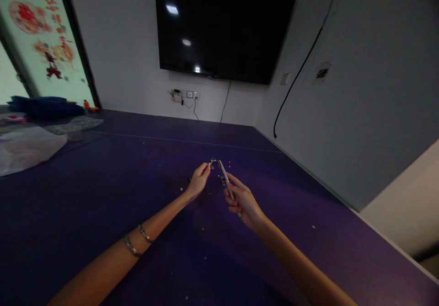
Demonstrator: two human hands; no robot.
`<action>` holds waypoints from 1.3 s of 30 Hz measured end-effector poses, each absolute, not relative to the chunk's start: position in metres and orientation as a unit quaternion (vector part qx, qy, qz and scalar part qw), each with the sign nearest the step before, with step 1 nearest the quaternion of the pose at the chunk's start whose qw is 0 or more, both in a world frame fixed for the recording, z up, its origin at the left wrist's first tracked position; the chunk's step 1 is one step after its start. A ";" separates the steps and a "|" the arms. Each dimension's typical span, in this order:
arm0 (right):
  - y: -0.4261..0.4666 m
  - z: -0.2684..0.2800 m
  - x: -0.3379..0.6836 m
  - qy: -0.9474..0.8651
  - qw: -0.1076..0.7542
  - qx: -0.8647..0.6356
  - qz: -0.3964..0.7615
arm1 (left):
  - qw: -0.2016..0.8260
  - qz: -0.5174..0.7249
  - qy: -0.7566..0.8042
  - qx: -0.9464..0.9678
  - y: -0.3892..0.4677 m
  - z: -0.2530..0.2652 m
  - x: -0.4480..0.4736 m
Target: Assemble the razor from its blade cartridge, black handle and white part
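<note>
My right hand is closed around a slim, pale, stick-like tool. Its far end angles up and to the left, close to my left hand. My left hand pinches a small light-grey and dark piece between thumb and fingers. The piece and the tool's tip meet or nearly meet; I cannot tell whether they are joined. Just behind the tool, a small dark part with silvery bits lies on the purple surface. Partly hidden by my left hand is another small dark item.
Small white scraps are scattered around my hands. Clear plastic sheeting and dark blue cloth lie at the far left. A television hangs on the wall ahead, and a black cable dangles at the right.
</note>
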State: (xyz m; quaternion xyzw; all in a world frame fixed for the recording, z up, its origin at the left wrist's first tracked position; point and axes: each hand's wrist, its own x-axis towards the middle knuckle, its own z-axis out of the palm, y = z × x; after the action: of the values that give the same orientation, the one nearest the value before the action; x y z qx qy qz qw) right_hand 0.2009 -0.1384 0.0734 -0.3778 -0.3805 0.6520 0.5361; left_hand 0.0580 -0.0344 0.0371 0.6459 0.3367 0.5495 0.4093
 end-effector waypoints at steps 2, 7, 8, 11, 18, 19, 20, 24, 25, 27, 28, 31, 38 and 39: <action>-0.138 0.075 0.200 -0.372 0.548 -0.378 0.647 | 0.408 0.543 0.333 0.655 -0.036 0.037 0.059; -0.140 0.075 0.195 -0.352 0.560 -0.377 0.648 | 0.400 0.539 0.326 0.665 -0.039 0.037 0.061; -0.142 0.074 0.193 -0.349 0.561 -0.376 0.650 | 0.398 0.543 0.328 0.663 -0.039 0.038 0.060; -0.144 0.070 0.190 -0.339 0.569 -0.373 0.650 | 0.392 0.551 0.335 0.656 -0.042 0.039 0.060; -0.142 0.069 0.185 -0.325 0.599 -0.364 0.635 | 0.387 0.533 0.326 0.678 -0.052 0.043 0.064; -0.144 0.069 0.182 -0.322 0.601 -0.366 0.633 | 0.385 0.534 0.327 0.678 -0.052 0.043 0.065; -0.146 0.068 0.179 -0.319 0.603 -0.368 0.632 | 0.382 0.536 0.329 0.677 -0.053 0.044 0.065; -0.151 0.067 0.174 -0.308 0.614 -0.364 0.629 | 0.374 0.545 0.335 0.672 -0.052 0.043 0.065; -0.150 0.067 0.175 -0.306 0.620 -0.359 0.627 | 0.374 0.544 0.331 0.674 -0.052 0.042 0.065; -0.147 0.068 0.175 -0.303 0.630 -0.350 0.624 | 0.376 0.544 0.316 0.680 -0.052 0.040 0.066; -0.146 0.068 0.174 -0.301 0.633 -0.346 0.624 | 0.378 0.544 0.307 0.683 -0.052 0.039 0.067; -0.148 0.065 0.169 -0.299 0.631 -0.347 0.626 | 0.382 0.549 0.300 0.680 -0.052 0.037 0.068; -0.152 0.063 0.162 -0.295 0.641 -0.341 0.621 | 0.389 0.554 0.321 0.662 -0.053 0.037 0.068; -0.151 0.063 0.161 -0.294 0.646 -0.338 0.618 | 0.391 0.553 0.317 0.664 -0.054 0.037 0.068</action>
State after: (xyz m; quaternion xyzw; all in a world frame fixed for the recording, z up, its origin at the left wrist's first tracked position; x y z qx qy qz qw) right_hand 0.1614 -0.1507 0.0634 -0.3379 -0.2944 0.6184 0.6455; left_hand 0.0684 -0.0536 0.0368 0.6643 0.3168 0.5528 0.3908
